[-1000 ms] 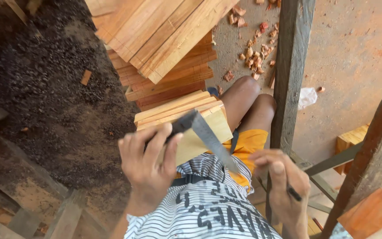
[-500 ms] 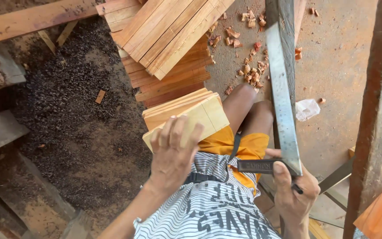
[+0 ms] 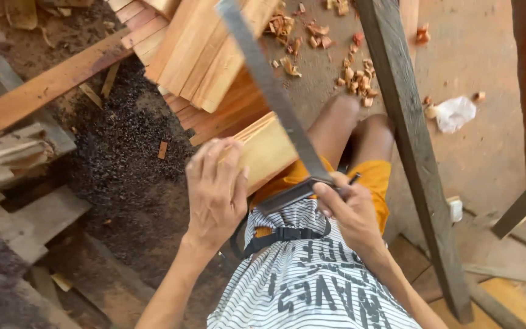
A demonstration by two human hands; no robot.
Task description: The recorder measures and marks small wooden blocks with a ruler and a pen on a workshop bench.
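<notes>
View from above of a seated person at woodwork. A dark patch of sawdust (image 3: 123, 164) covers the ground at left; bare dusty floor (image 3: 488, 164) lies at right. At the far centre rests a stack of planks (image 3: 208, 55), reddish and pale, with one long plank (image 3: 50, 85) slanting off to its left. A dark wooden post (image 3: 415, 158) runs from far centre to near right. The person wears a striped shirt (image 3: 312, 286) and yellow shorts (image 3: 372, 183). On the lap lie pale wood blocks (image 3: 269, 149), stacked, just near of the plank pile. The left hand (image 3: 214, 192) lies flat on the near end of the blocks, fingers spread, pressing down. The right hand (image 3: 351, 210) is closed around the dark handle of a metal square (image 3: 275, 97), whose long blade rises toward the far edge, above the blocks. Wood chips (image 3: 348, 73) are scattered at far centre; a white scrap (image 3: 455, 113) lies at far right.
</notes>
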